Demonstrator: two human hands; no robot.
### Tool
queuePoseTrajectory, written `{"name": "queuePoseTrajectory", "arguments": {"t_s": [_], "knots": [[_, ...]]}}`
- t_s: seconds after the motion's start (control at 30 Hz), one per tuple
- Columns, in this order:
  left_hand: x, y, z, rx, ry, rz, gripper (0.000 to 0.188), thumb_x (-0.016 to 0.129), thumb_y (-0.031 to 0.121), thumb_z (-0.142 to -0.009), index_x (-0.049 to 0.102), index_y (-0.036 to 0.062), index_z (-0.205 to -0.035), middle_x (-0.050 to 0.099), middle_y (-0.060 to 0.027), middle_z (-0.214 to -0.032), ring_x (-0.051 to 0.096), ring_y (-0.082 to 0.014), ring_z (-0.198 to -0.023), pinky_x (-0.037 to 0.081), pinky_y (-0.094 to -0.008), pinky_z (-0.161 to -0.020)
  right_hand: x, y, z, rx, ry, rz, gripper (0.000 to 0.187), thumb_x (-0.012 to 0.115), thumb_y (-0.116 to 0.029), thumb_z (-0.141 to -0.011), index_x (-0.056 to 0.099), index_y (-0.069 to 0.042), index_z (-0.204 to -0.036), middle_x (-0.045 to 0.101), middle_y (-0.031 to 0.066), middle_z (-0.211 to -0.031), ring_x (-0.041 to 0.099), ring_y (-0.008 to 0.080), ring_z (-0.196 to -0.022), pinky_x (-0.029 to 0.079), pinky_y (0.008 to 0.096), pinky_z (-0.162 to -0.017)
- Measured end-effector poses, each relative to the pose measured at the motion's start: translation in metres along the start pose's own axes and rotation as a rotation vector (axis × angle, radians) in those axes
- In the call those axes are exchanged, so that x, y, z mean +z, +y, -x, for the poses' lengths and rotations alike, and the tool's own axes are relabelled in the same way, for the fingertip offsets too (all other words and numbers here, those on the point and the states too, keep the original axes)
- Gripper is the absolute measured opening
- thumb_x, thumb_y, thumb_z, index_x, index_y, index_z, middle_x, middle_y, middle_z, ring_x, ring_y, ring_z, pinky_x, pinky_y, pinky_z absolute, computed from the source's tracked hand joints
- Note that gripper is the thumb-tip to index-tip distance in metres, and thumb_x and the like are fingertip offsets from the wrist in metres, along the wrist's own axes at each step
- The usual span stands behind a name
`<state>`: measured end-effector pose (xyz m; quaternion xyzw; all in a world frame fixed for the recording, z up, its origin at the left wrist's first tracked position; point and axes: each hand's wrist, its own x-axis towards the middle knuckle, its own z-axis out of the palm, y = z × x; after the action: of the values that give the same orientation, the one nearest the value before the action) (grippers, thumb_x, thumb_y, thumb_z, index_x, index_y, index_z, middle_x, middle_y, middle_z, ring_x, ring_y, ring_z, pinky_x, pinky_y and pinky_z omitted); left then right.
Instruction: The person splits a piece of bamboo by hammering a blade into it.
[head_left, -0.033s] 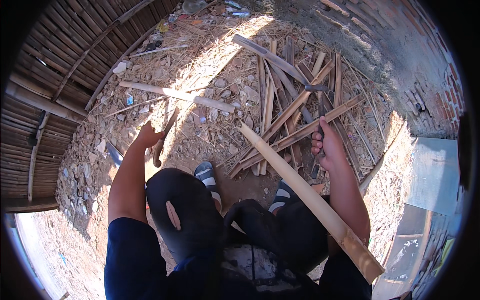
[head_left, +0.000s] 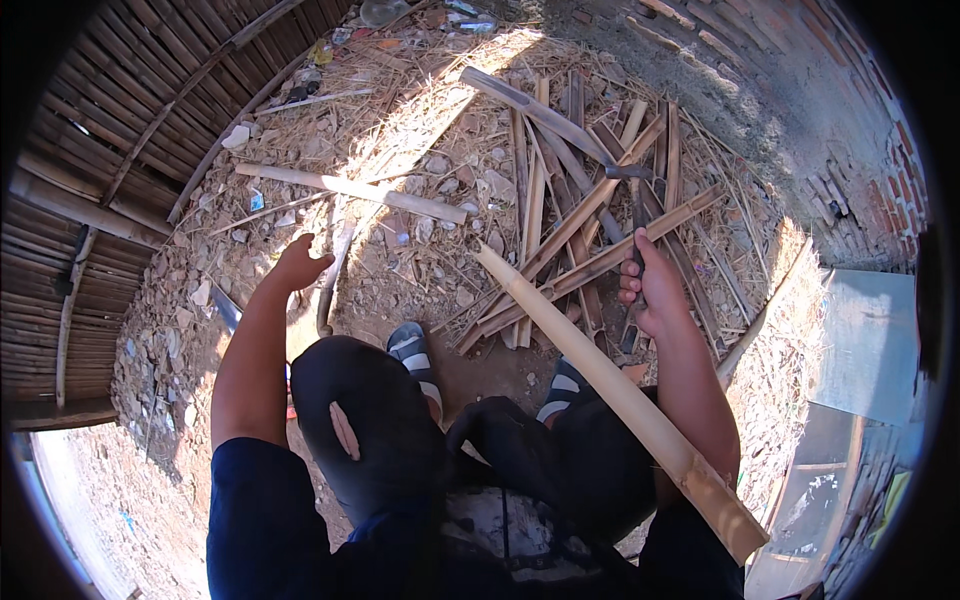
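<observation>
My right hand [head_left: 655, 290] is wrapped round the handle of a hammer [head_left: 628, 173], its dark head pointing away over a pile of split bamboo [head_left: 590, 235]. A long pale split bamboo length [head_left: 600, 375] slants across my right thigh and forearm. My left hand [head_left: 303, 264] is beyond my left knee, empty, with thumb and finger apart. Just right of it is a long-bladed knife [head_left: 338, 262], blade pointing away and curved handle end near my knee. A gap shows between hand and knife.
A bamboo strip [head_left: 350, 191] lies across the rubble beyond my left hand. A blue-grey blade-like piece [head_left: 226, 308] lies left of my forearm. A slatted bamboo wall [head_left: 110, 150] rises at left, a brick wall [head_left: 800, 110] at right, with a grey-blue panel [head_left: 868, 345] below it.
The knife has turned, its blade now catching the light, and its handle end has shifted slightly right. My left hand's fingers have spread apart. My right hand and the hammer have barely moved.
</observation>
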<state>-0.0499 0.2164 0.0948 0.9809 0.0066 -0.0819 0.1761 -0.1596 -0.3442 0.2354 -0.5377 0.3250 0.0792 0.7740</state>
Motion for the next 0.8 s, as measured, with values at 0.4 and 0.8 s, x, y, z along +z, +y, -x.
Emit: {"name": "queuePoseTrajectory", "arguments": {"t_s": [0.4,0.8], "knots": [[-0.005,0.375,0.195,1.359,-0.159,0.211,0.066,0.074,0.023,-0.083,0.049,0.0081,-0.142,0.054,-0.0159,-0.139,0.053,-0.0313,-0.130,0.039,-0.0469,-0.111,0.003,-0.002,0.011,-0.033,-0.056,-0.011,0.037,0.058,-0.048,-0.102,0.050,-0.012,-0.094,0.041,-0.0072,-0.065,0.035,0.0048,-0.051,0.030,0.0231,-0.047],[0.011,0.428,0.203,1.409,-0.230,-0.021,0.026,0.063,0.016,-0.082,0.065,0.0093,-0.107,0.061,-0.0072,-0.098,0.066,-0.0254,-0.098,0.048,-0.0448,-0.093,-0.034,-0.015,0.026,-0.108,-0.091,-0.059,0.038,0.057,-0.048,-0.102,0.051,-0.012,-0.094,0.041,-0.0079,-0.064,0.037,0.0043,-0.049,0.031,0.0225,-0.047]]}}
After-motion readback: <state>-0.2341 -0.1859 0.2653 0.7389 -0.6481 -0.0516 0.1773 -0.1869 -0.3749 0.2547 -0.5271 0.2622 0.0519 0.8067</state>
